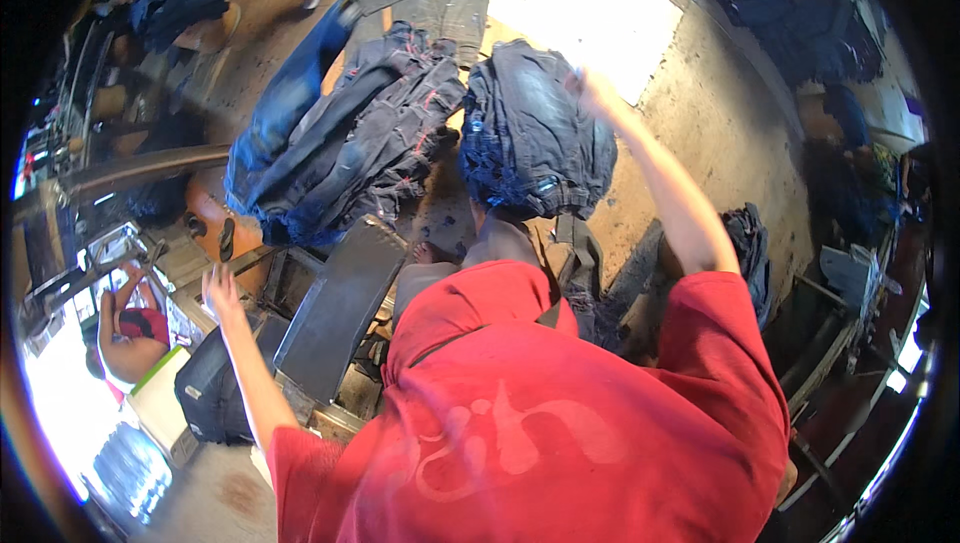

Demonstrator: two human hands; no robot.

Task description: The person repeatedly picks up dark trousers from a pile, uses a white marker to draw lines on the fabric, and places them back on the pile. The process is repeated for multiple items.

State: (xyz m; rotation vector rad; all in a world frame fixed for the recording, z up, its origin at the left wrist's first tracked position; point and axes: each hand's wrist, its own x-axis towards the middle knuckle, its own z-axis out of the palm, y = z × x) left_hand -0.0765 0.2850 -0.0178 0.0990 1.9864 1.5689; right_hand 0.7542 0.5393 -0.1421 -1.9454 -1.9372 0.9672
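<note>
right hand (592, 91) up at the top edge of a bundled dark denim garment (535, 133), seemingly gripping it above the heap of jeans (340, 143); grip not clearly shown. left hand (220, 288) empty, fingers spread, off to the side. best to lift straight, keeping folds gathered.

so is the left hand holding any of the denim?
No. The left hand is open and raised in the air, apart from the denim; the right hand rests on the bundle of dark jeans.
</note>
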